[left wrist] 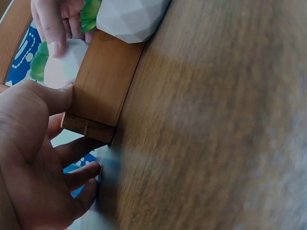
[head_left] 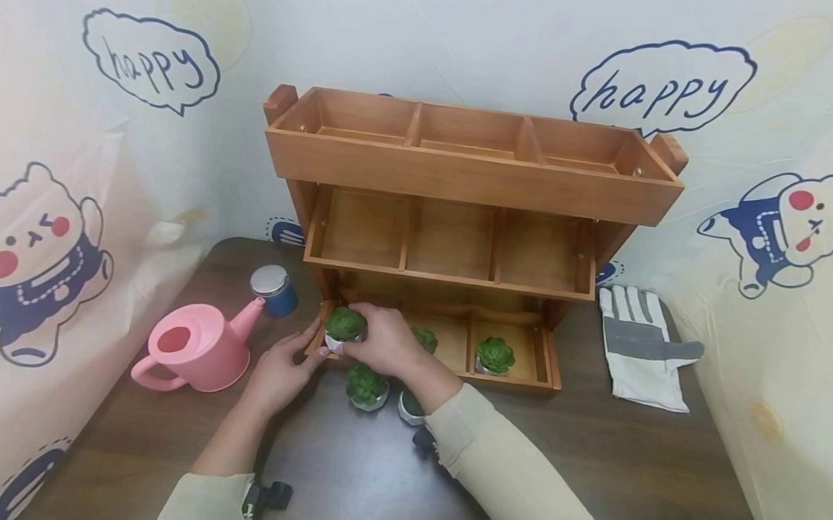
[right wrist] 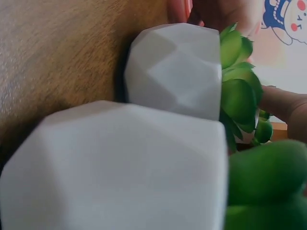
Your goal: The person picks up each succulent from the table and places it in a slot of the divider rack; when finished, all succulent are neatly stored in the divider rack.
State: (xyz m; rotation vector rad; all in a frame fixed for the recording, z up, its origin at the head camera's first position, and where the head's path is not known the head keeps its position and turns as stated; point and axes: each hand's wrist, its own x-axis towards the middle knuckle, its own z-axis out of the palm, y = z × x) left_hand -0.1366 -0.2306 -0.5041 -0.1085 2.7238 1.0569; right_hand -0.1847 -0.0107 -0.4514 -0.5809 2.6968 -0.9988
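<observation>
My right hand point(head_left: 388, 342) grips a small potted succulent point(head_left: 345, 324) with a white faceted pot, in the left compartment of the wooden shelf's point(head_left: 454, 188) bottom tier. My left hand point(head_left: 282, 370) holds the front left corner of that tier; in the left wrist view its thumb touches the wooden front point(left wrist: 108, 76) beside the held pot point(left wrist: 62, 69). One succulent point(head_left: 495, 356) sits in the right compartment, and another point(head_left: 425, 339) shows in the middle, partly hidden by my right hand. Two more, a leafy one point(head_left: 367, 386) and a half-hidden one point(head_left: 411, 409), stand on the table before the shelf.
A pink watering can point(head_left: 199, 344) and a blue jar with a silver lid point(head_left: 273, 290) stand left of the shelf. To its right lies a white and grey glove point(head_left: 643, 347). The upper tiers have three compartments each. Printed cloth hangs behind the dark table point(head_left: 351, 474).
</observation>
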